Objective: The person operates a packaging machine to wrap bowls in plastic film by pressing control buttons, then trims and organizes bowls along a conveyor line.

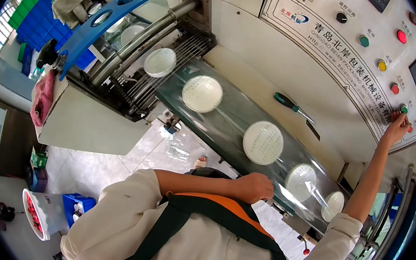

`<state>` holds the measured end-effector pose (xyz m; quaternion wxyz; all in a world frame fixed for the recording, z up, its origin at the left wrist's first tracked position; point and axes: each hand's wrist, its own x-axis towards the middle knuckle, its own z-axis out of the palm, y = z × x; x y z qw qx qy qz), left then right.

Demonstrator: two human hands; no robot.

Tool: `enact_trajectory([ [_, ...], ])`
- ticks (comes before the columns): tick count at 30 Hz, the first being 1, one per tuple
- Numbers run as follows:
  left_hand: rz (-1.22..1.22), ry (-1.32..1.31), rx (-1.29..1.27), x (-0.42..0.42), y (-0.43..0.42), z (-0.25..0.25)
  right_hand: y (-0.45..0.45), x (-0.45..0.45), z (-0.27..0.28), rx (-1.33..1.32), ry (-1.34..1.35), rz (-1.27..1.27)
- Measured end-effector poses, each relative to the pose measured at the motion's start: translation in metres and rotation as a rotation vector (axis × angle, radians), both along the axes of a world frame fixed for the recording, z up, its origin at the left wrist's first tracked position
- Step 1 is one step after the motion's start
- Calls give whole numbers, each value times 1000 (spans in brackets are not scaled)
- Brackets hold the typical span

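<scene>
"Right hand [397, 129]?"
"Fingertips at a green button [403, 110]; looks like contact. Fingers partly curled, can't tell how spread."
"Left hand [256, 188]?"
"Loose fist, back up, nothing visible in it. Whether it touches the conveyor edge, can't tell."
"Button look?"
"Small, round, green cap on the pale control panel [336, 56]. Red button [410, 128] just beside the right hand."
"Bowls?"
"White, round, pale green print. Four under clear film [231, 118]."
"Where, from the hands?"
"Green button right at the right fingertips. Nearest bowl [300, 182] just right of the left fist; another [333, 206] further right, below the right hand. One [263, 143] ahead of the fist, one [202, 93] farther ahead and left. Fifth bowl [160, 62] beyond that, on metal rods [188, 54]."
"Screwdriver [287, 102]?"
"Well left of the right hand, green handle."
</scene>
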<state>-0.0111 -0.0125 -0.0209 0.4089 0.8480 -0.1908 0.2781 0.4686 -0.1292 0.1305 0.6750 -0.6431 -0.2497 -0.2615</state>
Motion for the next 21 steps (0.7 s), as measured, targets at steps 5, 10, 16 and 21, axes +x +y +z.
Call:
enact_trajectory([
  [5, 8, -9, 9, 1, 0, 1, 4, -14, 5, -13, 13, -30],
  [10, 12, -19, 2, 1, 2, 5, 6, -20, 6, 0, 13, -26],
  [16, -16, -62, -47, 3, 3, 4, -1, -1, 0, -8, 2, -27],
  [21, -9, -16, -37, 2, 1, -1, -6, 12, -4, 18, 11, 0],
])
